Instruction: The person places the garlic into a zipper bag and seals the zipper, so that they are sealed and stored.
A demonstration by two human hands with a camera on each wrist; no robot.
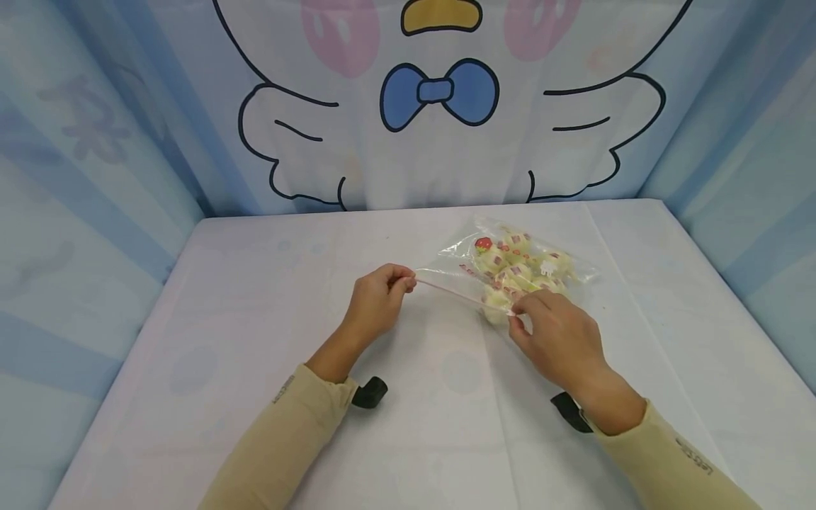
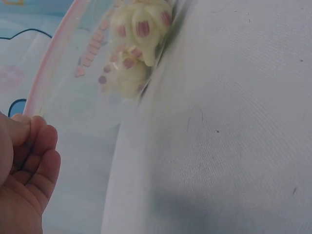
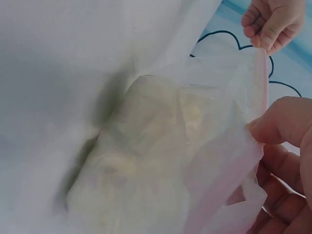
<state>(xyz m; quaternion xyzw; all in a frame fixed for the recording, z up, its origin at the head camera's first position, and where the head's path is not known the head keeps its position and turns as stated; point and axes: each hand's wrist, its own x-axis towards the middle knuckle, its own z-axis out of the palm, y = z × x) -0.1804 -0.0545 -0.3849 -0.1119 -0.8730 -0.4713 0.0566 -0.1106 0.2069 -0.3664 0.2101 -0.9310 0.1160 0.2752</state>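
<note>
A clear zip bag with a pink seal strip lies toward the back right of the table. Inside it are several pale yellow figures with pinkish-purple patches, and a red print marks the plastic. My left hand pinches one end of the pink strip between thumb and forefinger. Farther along the same edge, my right hand pinches the strip, its thumb on the near side in the right wrist view. The strip is stretched straight between both hands. In that view the bag's wrinkled plastic folds against the right fingers.
A white cloth covers the table. Behind it hangs a curtain with a cartoon bow tie, and blue patterned curtains stand at both sides. Each sleeve bears a black strap near the wrist.
</note>
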